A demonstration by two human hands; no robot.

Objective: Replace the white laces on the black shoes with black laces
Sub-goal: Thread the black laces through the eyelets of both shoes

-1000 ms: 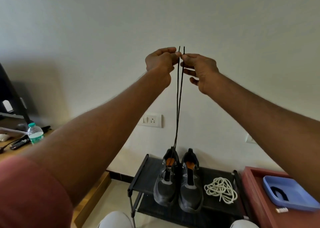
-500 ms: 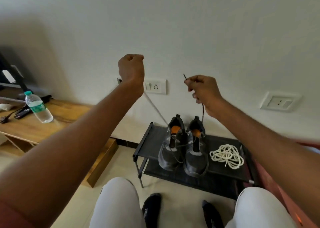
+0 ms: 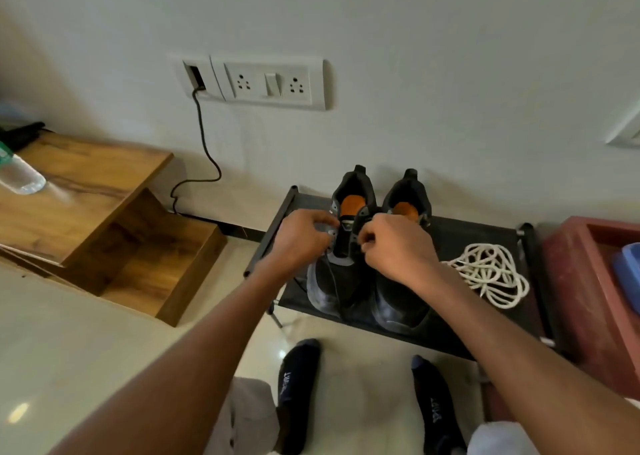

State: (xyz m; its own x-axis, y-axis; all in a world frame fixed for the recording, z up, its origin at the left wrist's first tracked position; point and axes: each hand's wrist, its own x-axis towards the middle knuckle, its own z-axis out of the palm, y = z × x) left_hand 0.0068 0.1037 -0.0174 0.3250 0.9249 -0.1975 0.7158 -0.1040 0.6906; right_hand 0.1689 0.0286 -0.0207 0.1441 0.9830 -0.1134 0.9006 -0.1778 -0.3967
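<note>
Two black shoes with orange insoles stand side by side on a low black rack (image 3: 478, 233), toes toward me. Both my hands are down at the eyelets of the left shoe (image 3: 332, 281). My left hand (image 3: 301, 240) has its fingers curled at the shoe's left eyelet row. My right hand (image 3: 394, 247) is curled at the right eyelet row, between the left shoe and the right shoe (image 3: 405, 302). A thin black lace (image 3: 330, 281) runs down from my left hand over the toe. The removed white laces (image 3: 488, 274) lie coiled on the rack, right of the shoes.
A wooden desk (image 3: 86, 184) with a water bottle (image 3: 20, 174) stands at the left. A switch plate (image 3: 256, 82) with a black cable is on the wall. A red-brown box (image 3: 588, 281) holding a blue tray (image 3: 628, 274) sits at the right. My socked feet are below the rack.
My hands came down from head height, where they held the lace ends up, to the left shoe's eyelets. The view tilted down toward the rack and floor.
</note>
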